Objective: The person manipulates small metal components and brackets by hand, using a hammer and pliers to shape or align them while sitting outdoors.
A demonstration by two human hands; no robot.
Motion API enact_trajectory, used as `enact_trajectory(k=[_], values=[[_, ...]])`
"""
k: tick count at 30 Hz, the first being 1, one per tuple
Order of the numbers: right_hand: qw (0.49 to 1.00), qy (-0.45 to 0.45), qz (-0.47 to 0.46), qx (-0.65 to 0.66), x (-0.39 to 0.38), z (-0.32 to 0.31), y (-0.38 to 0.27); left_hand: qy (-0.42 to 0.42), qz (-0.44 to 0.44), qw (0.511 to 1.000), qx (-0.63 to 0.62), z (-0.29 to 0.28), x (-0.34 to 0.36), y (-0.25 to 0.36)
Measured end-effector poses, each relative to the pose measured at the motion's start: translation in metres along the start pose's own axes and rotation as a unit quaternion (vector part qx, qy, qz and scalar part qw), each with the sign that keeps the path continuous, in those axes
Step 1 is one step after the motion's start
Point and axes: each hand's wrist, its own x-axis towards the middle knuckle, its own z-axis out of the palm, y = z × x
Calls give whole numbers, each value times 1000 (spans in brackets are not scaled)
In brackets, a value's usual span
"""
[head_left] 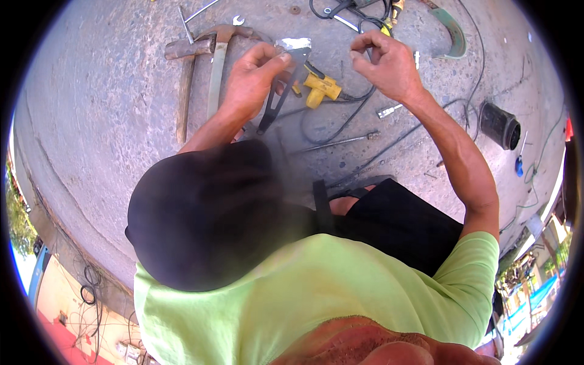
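Note:
My left hand (pixel 258 76) is closed on a dark slotted metal strip (pixel 274 109) that slants down toward my knees. A shiny silver piece (pixel 294 44) shows at the strip's upper end, beside my fingertips; whether the two are joined I cannot tell. To the right, my right hand (pixel 389 67) is raised with thumb and fingers pinched together. What it holds, if anything, is too small to make out. Between the hands, a yellow T-shaped connector (pixel 322 89) with a black cable lies on the concrete.
Two hammers, one with a wooden handle (pixel 185 100) and one with a pale handle (pixel 216 79), lie left of my left hand. A long metal rod (pixel 340 142), a black canister (pixel 500 126), a blue-handled screwdriver (pixel 519 165) and a curved green piece (pixel 453 33) lie around, with loose cables.

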Motion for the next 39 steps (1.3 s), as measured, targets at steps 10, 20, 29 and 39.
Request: enact_trajectory(k=[10, 20, 29, 39], values=[[980, 45, -189, -51, 11, 32, -41, -11, 43, 993, 112, 7, -4, 13], [969, 53, -231, -75, 14, 36, -34, -29, 50, 992, 109, 4, -5, 12], [973, 60, -208, -76, 9, 37, -36, -39, 75, 989, 119, 7, -6, 13], [995, 53, -75, -44, 8, 47, -50, 7, 149, 978, 148, 12, -10, 13]])
